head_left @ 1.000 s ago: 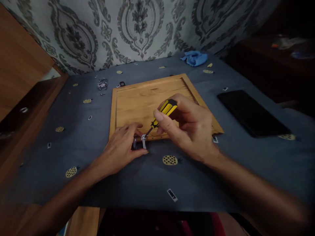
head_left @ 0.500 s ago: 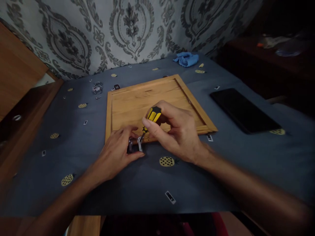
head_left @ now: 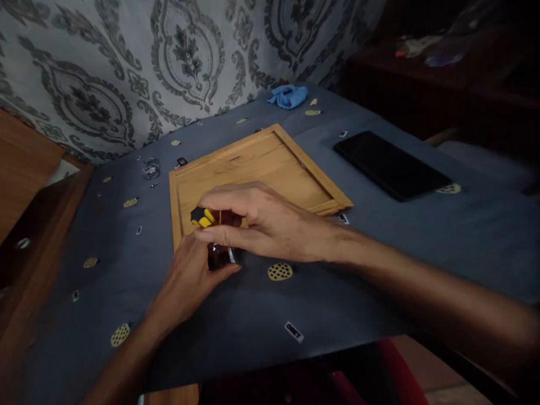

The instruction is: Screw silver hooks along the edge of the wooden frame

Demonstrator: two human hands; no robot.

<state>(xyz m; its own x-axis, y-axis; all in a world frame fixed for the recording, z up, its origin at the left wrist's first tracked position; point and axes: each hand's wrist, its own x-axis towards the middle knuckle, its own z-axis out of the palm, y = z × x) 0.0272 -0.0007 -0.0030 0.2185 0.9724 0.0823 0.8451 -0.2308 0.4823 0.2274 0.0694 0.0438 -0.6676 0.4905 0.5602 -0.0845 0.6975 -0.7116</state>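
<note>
A wooden panel [head_left: 270, 163] with a raised frame lies on the blue-grey cloth. My right hand [head_left: 270, 225] is closed around a yellow-and-black screwdriver [head_left: 202, 216], its handle pointing left over the panel's near edge. Just below it, my left hand [head_left: 188, 281] pinches a small metal hinge [head_left: 221, 256] against that near edge. The screwdriver's tip is hidden behind my fingers.
A black phone [head_left: 390, 165] lies to the right of the panel. A crumpled blue cloth [head_left: 289, 95] sits at the far edge by the patterned wall. Small metal fittings [head_left: 151, 169] lie at the far left. A dark wooden surface [head_left: 29, 247] borders the left.
My right hand has tipped the screwdriver over to the left and lowered it across the hinge. The view has swung, so everything sits further left. The left hand stays on the hinge.
</note>
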